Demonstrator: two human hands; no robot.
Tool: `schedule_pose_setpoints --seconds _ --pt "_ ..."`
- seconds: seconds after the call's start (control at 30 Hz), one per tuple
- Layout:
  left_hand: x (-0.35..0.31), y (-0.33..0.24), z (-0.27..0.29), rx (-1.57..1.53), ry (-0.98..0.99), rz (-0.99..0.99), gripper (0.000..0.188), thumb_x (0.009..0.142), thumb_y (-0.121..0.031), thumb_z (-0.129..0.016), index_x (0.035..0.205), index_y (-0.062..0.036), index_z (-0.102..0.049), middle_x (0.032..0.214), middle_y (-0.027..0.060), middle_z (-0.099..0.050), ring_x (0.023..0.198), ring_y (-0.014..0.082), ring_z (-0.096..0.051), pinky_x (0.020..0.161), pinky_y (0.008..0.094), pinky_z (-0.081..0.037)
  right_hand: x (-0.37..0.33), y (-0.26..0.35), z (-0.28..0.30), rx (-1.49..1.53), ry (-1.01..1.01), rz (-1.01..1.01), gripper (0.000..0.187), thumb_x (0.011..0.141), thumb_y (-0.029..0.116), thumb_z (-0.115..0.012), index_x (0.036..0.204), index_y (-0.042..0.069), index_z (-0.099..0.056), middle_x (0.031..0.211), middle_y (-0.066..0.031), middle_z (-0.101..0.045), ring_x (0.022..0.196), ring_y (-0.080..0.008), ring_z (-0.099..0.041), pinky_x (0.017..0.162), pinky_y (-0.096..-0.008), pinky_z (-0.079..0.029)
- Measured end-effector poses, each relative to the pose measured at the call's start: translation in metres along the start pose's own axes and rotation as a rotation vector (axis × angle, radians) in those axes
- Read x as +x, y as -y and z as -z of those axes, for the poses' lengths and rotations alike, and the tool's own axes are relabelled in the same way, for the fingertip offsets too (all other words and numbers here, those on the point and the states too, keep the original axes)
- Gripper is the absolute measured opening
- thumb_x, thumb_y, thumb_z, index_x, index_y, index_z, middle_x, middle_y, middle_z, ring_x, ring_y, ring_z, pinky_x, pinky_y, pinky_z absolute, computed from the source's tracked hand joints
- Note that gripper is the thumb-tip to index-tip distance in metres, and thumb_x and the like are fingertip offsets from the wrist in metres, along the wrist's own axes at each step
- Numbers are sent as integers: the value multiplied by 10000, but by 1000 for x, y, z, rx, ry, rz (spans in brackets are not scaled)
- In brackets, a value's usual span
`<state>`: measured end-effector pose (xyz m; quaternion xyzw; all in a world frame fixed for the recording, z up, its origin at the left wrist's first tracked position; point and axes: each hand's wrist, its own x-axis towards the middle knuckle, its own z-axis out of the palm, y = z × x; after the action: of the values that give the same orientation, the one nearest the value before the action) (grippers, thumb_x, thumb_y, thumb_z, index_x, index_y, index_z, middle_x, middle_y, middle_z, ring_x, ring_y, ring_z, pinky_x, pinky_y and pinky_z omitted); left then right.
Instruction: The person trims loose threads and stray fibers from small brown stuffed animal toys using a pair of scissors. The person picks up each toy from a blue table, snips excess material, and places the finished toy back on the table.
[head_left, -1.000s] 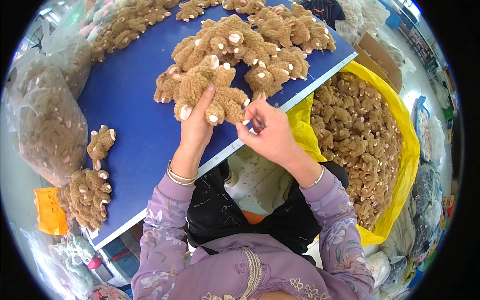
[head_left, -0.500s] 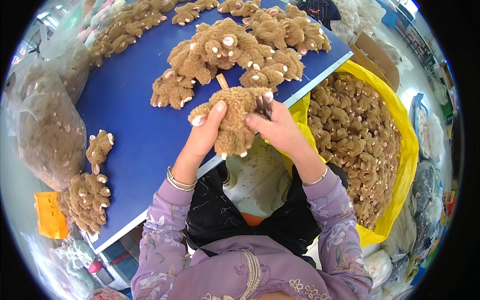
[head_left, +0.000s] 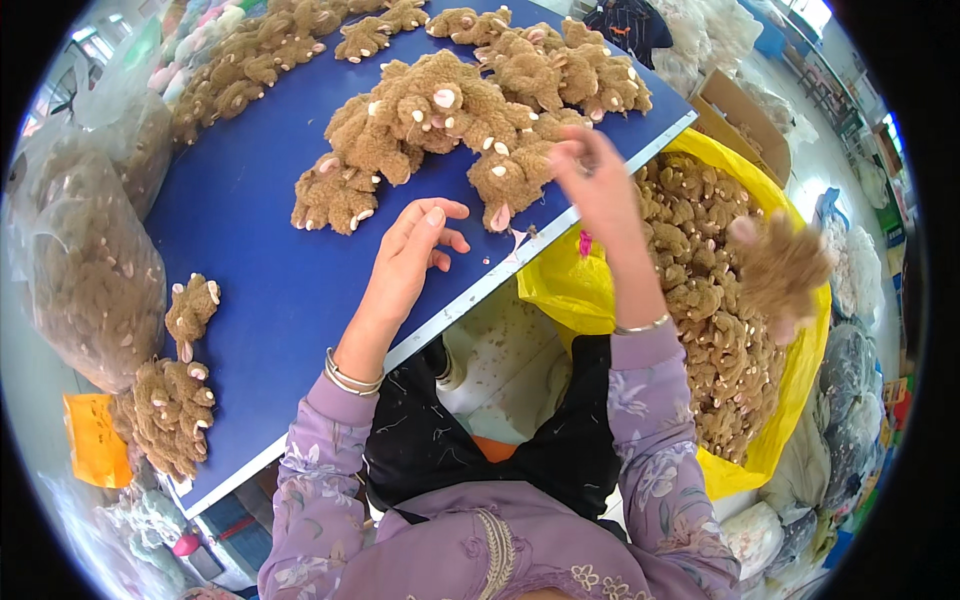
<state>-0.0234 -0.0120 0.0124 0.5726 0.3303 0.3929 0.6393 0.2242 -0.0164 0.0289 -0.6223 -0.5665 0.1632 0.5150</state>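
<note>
My left hand (head_left: 415,243) is over the front part of the blue table, its fingers loosely bent and apart, with nothing in it. My right hand (head_left: 598,185) is raised above the table's right edge; its fingers are smeared by motion, so what they hold, if anything, is unclear. To the right, a blurred brown plush toy (head_left: 785,268) is in the air over a large yellow bag (head_left: 765,460) full of similar toys. Beyond my hands lies a heap of fluffy brown plush toys (head_left: 430,105) with pale paw tips and pink ears.
More brown toys (head_left: 165,415) lie at the table's left edge, beside a clear plastic bag (head_left: 95,260) of toys. An orange sheet (head_left: 97,440) is at the far left. A cardboard box (head_left: 740,125) stands behind the yellow bag. A small pink item (head_left: 585,242) shows near the table's right edge.
The brown plush toy that both hands held has left them; a blurred one is now over the yellow bag. My right hand has moved up and right, away from my left, whose fingers have loosened.
</note>
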Motion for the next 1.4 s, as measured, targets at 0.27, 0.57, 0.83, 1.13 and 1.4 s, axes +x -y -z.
schedule_pose_setpoints --seconds 0.27,0.57,0.83,1.13,1.4 --pt "0 7 -2 81 -77 111 399 932 -233 -598 1233 -13 -456 1050 68 -600 820 105 -594 631 223 -465 -16 -3 -36 -192 264 12 391 793 238 -677 1089 -1 -587 999 -221 -653 924 -393 -620 811 -414 -491" --pt "4 10 0 15 -169 6 839 799 -217 -770 1414 42 -261 1194 113 -558 1018 149 -591 821 284 -518 -40 21 -41 225 231 33 285 788 59 -703 1004 26 -520 852 13 -547 785 -49 -476 685 -226 -435" --pt "-5 -5 -10 -39 -327 -180 864 788 -99 -752 1439 10 -195 1237 145 -510 1094 196 -560 945 345 -482 -55 37 -43 215 375 85 287 779 100 -731 1000 51 -554 869 -45 -588 705 -142 -544 619 -270 -460" --pt "1 6 -1 -104 -324 -128 579 867 -81 -659 1357 -14 -357 1140 131 -600 1000 162 -615 840 290 -524 -66 38 -57 330 355 192 247 816 82 -712 999 48 -550 833 -26 -594 655 -100 -530 560 -255 -436" --pt "3 8 4 -251 -376 -171 485 886 -29 -614 1312 -24 -383 1137 116 -600 965 152 -625 792 271 -543 -56 29 -48 469 186 77 59 873 37 -622 923 25 -593 684 35 -570 561 -14 -435 505 -201 -367"
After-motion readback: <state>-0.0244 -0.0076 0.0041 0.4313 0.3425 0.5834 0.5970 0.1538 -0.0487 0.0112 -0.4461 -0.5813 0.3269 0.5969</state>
